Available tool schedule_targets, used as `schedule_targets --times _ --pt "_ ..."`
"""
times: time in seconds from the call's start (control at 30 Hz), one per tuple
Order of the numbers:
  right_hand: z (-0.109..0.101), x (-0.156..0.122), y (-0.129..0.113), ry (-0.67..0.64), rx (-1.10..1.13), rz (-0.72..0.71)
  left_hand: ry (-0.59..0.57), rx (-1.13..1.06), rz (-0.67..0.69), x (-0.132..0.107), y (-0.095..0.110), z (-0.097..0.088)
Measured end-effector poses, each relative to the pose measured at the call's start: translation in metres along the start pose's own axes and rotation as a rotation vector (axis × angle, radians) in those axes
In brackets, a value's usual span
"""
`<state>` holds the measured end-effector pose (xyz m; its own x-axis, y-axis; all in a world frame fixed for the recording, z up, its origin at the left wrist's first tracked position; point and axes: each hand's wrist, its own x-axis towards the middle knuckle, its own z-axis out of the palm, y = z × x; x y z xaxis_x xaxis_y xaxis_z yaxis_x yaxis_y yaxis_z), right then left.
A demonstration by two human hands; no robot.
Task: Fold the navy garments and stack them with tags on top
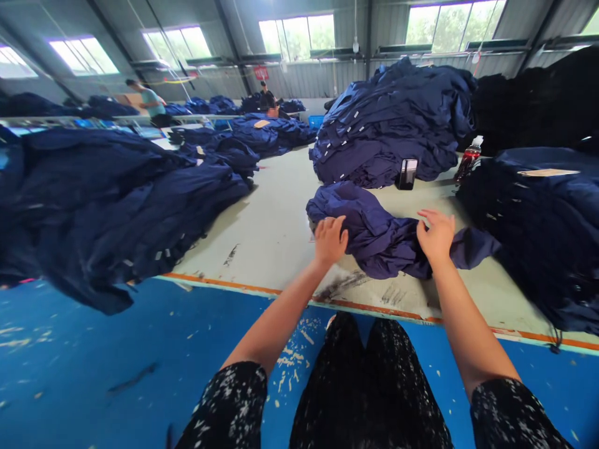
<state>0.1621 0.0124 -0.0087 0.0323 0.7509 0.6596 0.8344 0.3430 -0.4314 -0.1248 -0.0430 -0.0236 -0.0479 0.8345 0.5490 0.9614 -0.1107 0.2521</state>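
1. The left hand (331,242) and right hand (436,236) rest with fingers slightly apart on a crumpled navy garment (374,240); whether they grip, I cannot tell.
2. The garment lies on a pale work table (262,249).
3. Just beyond stand a phone (407,174) and a heaped navy garment pile (393,125).

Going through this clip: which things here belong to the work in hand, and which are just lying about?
In use: navy garment, left hand, right hand.

Lying about: phone, red drink bottle, navy garment piles, table.
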Motion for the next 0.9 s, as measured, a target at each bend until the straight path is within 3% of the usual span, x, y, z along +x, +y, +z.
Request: schedule_targets --times 0.1,0.2,0.3,0.4,0.47,0.53,0.6,0.67,0.77,0.9 --pt "0.005 0.017 -0.037 -0.223 0.022 -0.172 -0.071 0.030 0.007 0.008 -0.033 0.006" --pt "0.027 0.023 -0.077 -0.453 0.004 -0.267 -0.116 -0.010 0.010 0.002 -0.047 0.017" --pt "0.055 0.018 -0.101 -0.550 -0.089 -0.246 -0.046 -0.020 0.023 -0.008 -0.051 0.021" --pt "0.075 0.019 -0.103 -0.531 0.022 -0.190 0.055 -0.045 0.084 -0.014 -0.053 0.021" --pt "0.080 0.032 -0.093 -0.390 0.254 -0.089 0.172 -0.087 0.111 -0.015 -0.054 0.023" --pt "0.077 0.054 -0.079 -0.156 0.530 0.066 0.272 -0.125 0.135 -0.016 -0.054 0.026" --pt "0.065 0.080 -0.061 0.076 0.802 0.177 0.300 -0.139 0.151 -0.015 -0.053 0.028" --pt "0.047 0.106 -0.040 0.276 0.978 0.212 0.257 -0.136 0.159 -0.015 -0.052 0.029" --pt "0.014 0.133 -0.001 0.492 1.090 0.283 0.195 -0.125 0.149 -0.014 -0.050 0.027" --pt "-0.022 0.143 0.057 0.815 1.041 0.573 0.210 -0.094 0.094 -0.015 -0.048 0.026"
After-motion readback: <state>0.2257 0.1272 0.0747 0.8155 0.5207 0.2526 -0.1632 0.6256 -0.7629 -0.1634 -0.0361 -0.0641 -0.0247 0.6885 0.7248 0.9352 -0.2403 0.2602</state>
